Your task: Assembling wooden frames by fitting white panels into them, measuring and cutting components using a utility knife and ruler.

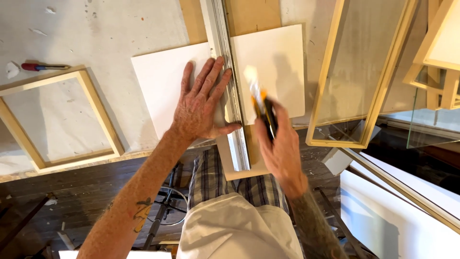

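Observation:
My left hand [200, 103] lies flat with fingers spread on a white board [160, 81], its fingertips and thumb against a long metal straightedge [229, 81] that crosses the board from front to back. My right hand [281, 148] grips an orange and black utility knife [262, 108] just right of the straightedge, with the blurred blade end over the board's right part [278, 62]. A strip of brown board [251, 17] shows under the white board along the straightedge.
An empty pale wooden frame [103, 117] lies on the worktable [105, 29] at left, with a red-handled tool [40, 67] behind it. A glazed wooden frame [383, 86] sits to the right, more frames [438, 62] beyond. White panels [397, 216] lean below right.

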